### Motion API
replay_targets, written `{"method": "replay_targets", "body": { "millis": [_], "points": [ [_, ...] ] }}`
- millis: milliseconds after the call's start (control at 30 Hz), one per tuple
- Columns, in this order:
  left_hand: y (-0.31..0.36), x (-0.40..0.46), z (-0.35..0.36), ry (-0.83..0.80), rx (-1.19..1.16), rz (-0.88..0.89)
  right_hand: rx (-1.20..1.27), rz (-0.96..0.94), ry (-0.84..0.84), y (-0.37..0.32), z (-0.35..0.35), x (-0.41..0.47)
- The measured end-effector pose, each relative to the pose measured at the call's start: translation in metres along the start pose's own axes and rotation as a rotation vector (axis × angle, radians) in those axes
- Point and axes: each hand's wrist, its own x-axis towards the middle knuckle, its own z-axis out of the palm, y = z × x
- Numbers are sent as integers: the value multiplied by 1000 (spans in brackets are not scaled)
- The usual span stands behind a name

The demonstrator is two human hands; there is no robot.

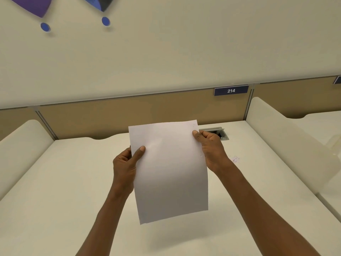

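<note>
Your sheet of paper [169, 169]: blank, white, portrait, slightly bowed, top leaning slightly left. You hold it clear above the table [64, 182], left hand [125, 163] pinching its left edge, right hand [210, 146] its upper right edge; bottom hangs free.

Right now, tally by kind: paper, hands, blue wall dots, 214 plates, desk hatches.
paper sheet: 1
hands, left hand and right hand, both pinching it: 2
blue wall dots: 2
214 plate: 1
cable hatch: 1
Total: 7
</note>
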Motion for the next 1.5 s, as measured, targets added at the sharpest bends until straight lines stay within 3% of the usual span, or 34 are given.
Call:
{"method": "replay_targets", "body": {
  "millis": [333, 667, 933, 1133, 1500],
  "points": [
    [-2, 1, 5, 40, -4, -10, 38, 3, -36, 8, -10, 5],
    [-17, 17, 2, 123, -96, -62, -310, 82, -216, 47, -34, -3],
    [-55, 30, -7, 3, 58, -106, -344, 205, -64, 94, -44, 7],
    [-109, 40, -22, 24, 396, -163, -468, 293, 8, 135, -55, 17],
    [-174, 61, -33, 91, 456, -312, -775, 393, -40, 189, -81, 29]
  ]
}}
